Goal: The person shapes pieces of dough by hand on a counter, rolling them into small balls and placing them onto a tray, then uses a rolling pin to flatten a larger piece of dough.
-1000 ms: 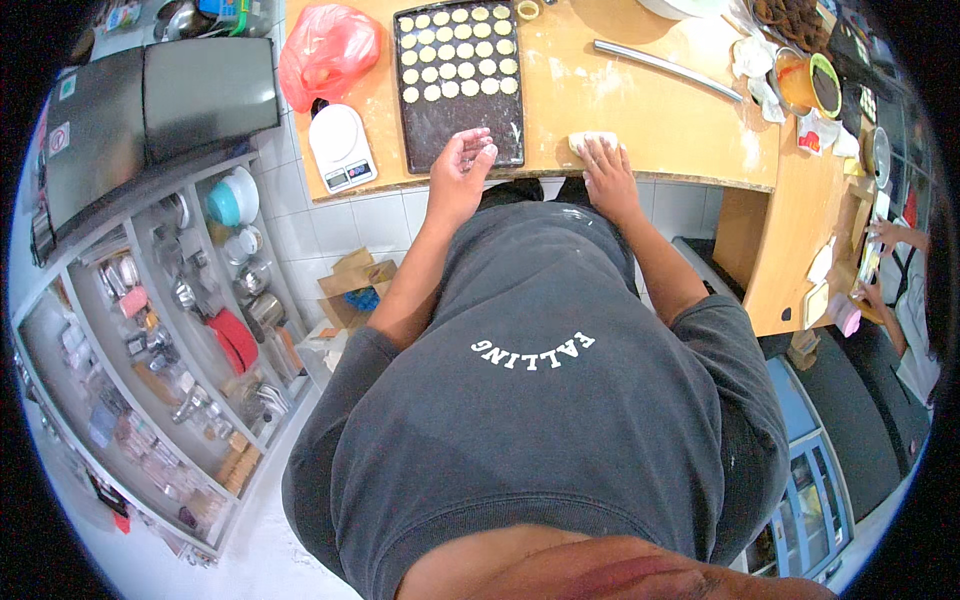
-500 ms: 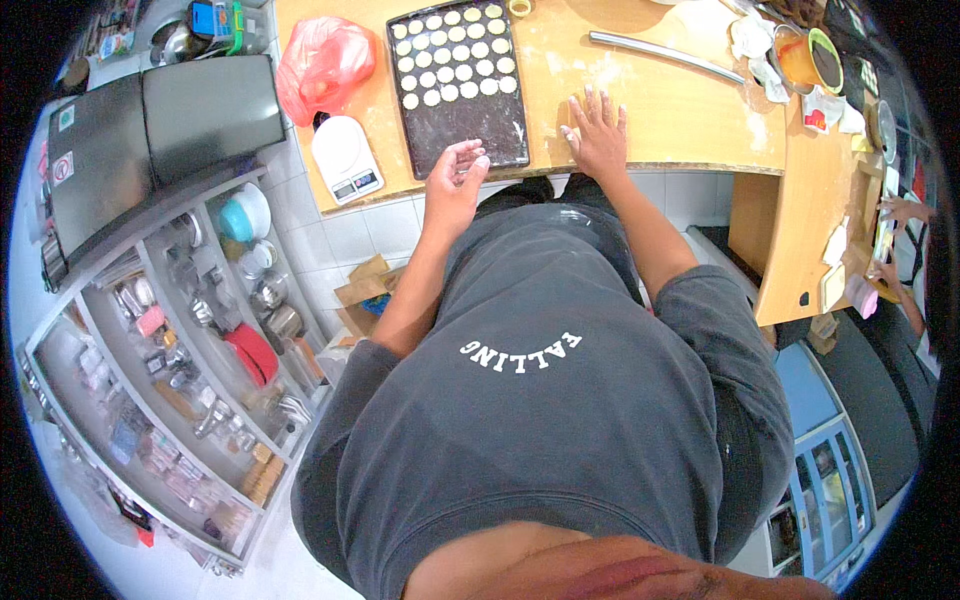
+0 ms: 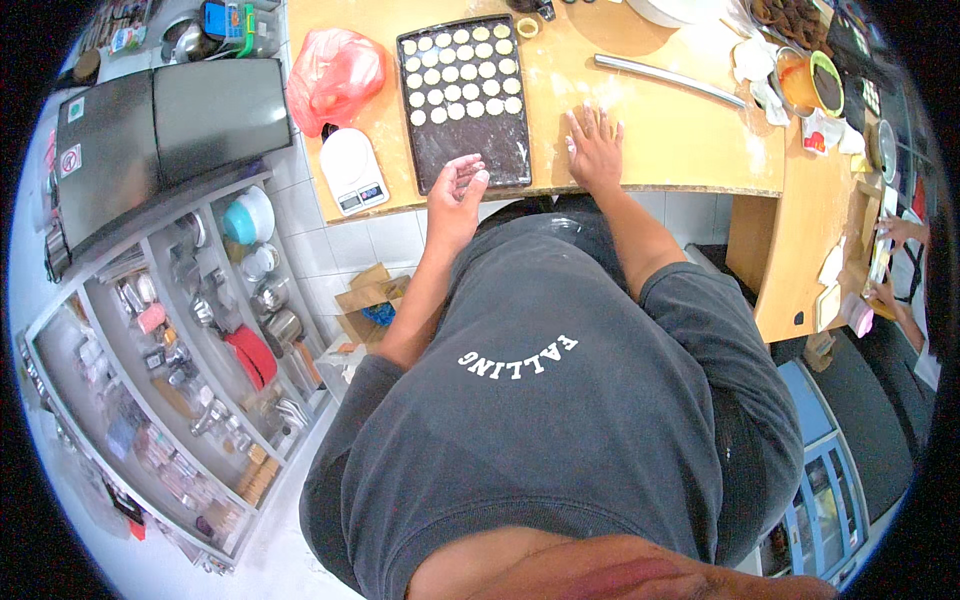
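Observation:
A dark baking tray (image 3: 472,150) lies on the wooden table, its far part covered with rows of pale round dough discs (image 3: 450,73) and its near part bare and dusted with flour. Over the tray's near edge hovers my left hand (image 3: 458,190), fingers loosely curled, thumb apart, and nothing visible in it. To the right of the tray, my right hand (image 3: 596,150) lies palm down on the tabletop with its fingers spread. Both hands have white flour on the fingers. Beyond the tray's far right corner sits a small ring-shaped cutter (image 3: 527,28).
Left of the tray are a white kitchen scale (image 3: 349,160) and a red plastic bag (image 3: 335,78). A metal rod (image 3: 670,80) lies at the right. Farther right are an orange container (image 3: 815,85) and another person's hands (image 3: 900,230). Shelves of kitchenware (image 3: 200,340) stand at left.
The view has tilted slightly, so the table sits lower and more of its far side shows. My hands keep nearly the same places and poses.

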`<action>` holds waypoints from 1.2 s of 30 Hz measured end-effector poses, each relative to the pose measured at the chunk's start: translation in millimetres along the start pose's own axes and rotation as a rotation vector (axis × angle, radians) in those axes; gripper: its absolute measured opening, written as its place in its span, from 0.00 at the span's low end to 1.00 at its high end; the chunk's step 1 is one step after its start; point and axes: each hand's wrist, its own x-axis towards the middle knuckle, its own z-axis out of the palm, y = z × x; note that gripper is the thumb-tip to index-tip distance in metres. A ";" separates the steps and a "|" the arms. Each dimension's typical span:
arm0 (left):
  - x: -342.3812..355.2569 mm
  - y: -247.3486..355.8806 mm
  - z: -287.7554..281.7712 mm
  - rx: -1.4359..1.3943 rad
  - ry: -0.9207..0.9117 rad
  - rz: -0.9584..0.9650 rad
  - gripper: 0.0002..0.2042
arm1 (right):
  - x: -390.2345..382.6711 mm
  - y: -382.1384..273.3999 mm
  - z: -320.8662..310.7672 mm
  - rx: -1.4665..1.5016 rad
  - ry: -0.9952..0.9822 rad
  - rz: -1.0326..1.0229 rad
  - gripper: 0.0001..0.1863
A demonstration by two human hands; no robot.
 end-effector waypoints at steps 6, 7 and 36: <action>3.9 -0.9 -1.2 -0.006 0.031 -0.007 0.17 | 12.3 2.2 -9.0 0.004 -0.052 0.012 0.30; 3.9 0.8 -0.3 -0.006 0.033 -0.021 0.17 | 13.5 3.7 -7.4 0.008 -0.044 -0.004 0.31; 42.0 -26.5 99.4 0.495 -0.275 0.196 0.21 | -27.8 46.9 -45.2 0.189 -0.225 -0.075 0.28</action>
